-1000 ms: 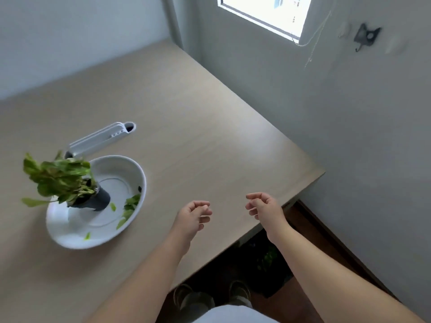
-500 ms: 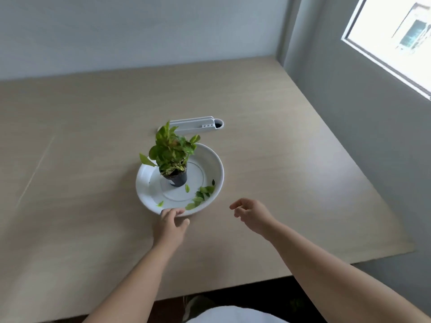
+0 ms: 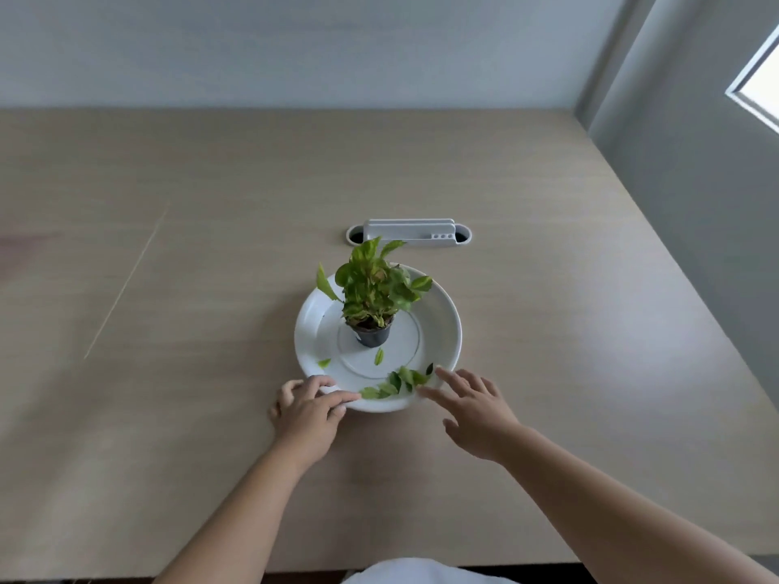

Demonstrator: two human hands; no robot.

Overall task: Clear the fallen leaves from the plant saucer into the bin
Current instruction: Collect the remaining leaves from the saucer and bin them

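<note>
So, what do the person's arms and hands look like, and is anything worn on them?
Both forearms are bare, with no sleeves in view. The left hand and right hand wear no gloves; no rings, watch or bracelets are visible. Only a bit of white clothing shows at the bottom edge.

Round white glazed saucer (image 3: 312,330), shallow, with raised rim and flat centre ring, resting level on the table. Small dark plastic pot (image 3: 372,334) upright at its centre, holding a green-and-yellow variegated leafy plant (image 3: 373,282). Loose fallen green leaves (image 3: 398,383) clustered along the near inner rim, right of centre, overlapping one another. One small pale green leaf (image 3: 379,356) lying just in front of the pot. Another tiny leaf scrap (image 3: 323,363) apart at near left.
</note>
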